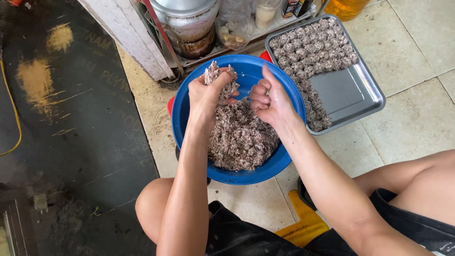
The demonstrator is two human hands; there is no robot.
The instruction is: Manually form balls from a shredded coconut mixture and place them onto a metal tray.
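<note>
A blue bowl on the tiled floor holds a heap of brownish minced mixture. My left hand is raised over the bowl and grips a handful of that mixture, which sticks out above the fingers. My right hand hovers beside it over the bowl with its fingers curled in; nothing shows inside them. To the right lies a steel tray with several rolled balls of the same mixture packed along its far and left sides.
Behind the bowl stands a metal pot on a low rack, with a plastic bag and jars. A white wooden post leans at left. A dark mat covers the floor on the left. My knees frame the bowl.
</note>
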